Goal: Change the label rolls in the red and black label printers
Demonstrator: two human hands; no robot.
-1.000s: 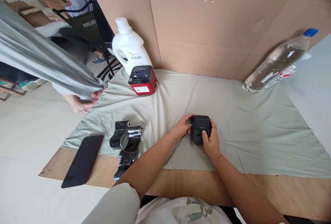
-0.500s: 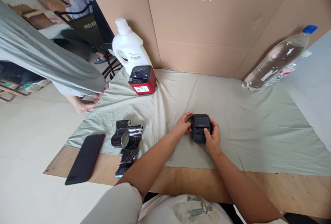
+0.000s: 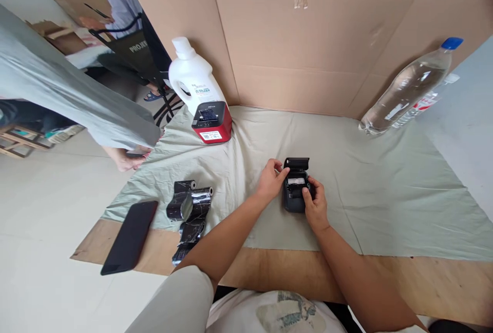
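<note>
A small black portable printer (image 3: 296,203) lies on the green cloth in front of me, its lid (image 3: 297,162) swung up at the far side. Inside its bay shows a white paper roll (image 3: 296,181). My right hand (image 3: 317,203) grips the printer's right side, the thumb on its top near the bay. At the left, my left hand (image 3: 271,180) has its fingers curled and the thumb against the lid's lower left corner. To the left lie rolls of shiny black film or ribbon (image 3: 201,197), partly unwound.
A black phone (image 3: 130,238) lies at the wooden board's left edge. A red and black box-shaped device (image 3: 211,122) stands before a white detergent bottle (image 3: 196,79). Clear bottles (image 3: 408,89) lean at the right by a cardboard wall (image 3: 308,40). A person's leg (image 3: 77,76) is at left.
The printer's lid, closed before, has swung up and away from me, showing the paper roll. My left hand has shifted to the lid's corner; the right hand keeps its grip.
</note>
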